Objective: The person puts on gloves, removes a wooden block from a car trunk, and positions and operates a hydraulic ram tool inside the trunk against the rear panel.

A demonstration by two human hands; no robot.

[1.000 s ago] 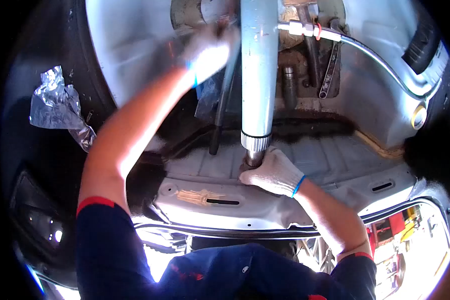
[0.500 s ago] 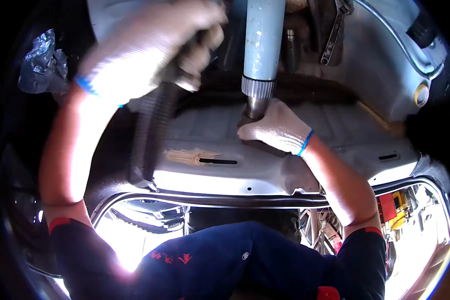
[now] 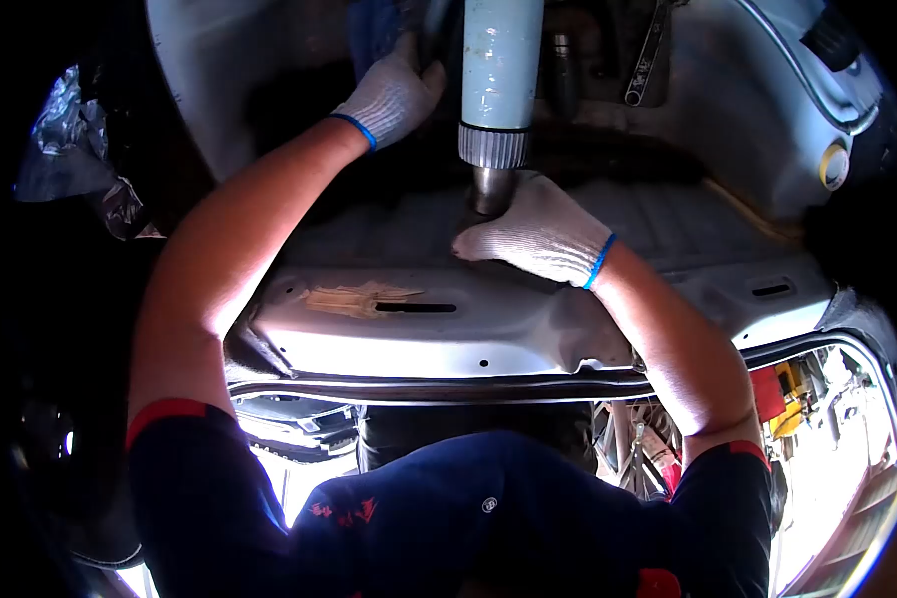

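Observation:
A light-blue hydraulic ram (image 3: 503, 65) comes down from the top, with a ridged collar and a bare metal rod (image 3: 492, 189) below it. My right hand (image 3: 543, 229), in a white knit glove with a blue cuff, is closed around the rod's lower end. Its fingertips and the rod's foot are partly hidden. Up to the left, my gloved left hand (image 3: 394, 100) reaches beside the ram, its fingers curled near a dim blue object (image 3: 372, 30). What it grips is too dark to make out.
I lean over a grey car body panel (image 3: 409, 339) with slots and a tan patch (image 3: 354, 299). A wrench (image 3: 646, 65) lies at the back right, near a yellow tape roll (image 3: 834, 166). Crumpled foil (image 3: 65, 130) is at the left; a rubber-sealed edge (image 3: 448, 389) runs in front.
My left hand has moved back and up beside the ram. The long dark bar blurred beneath it no longer shows there. My right hand stays at the rod; the view has shifted slightly.

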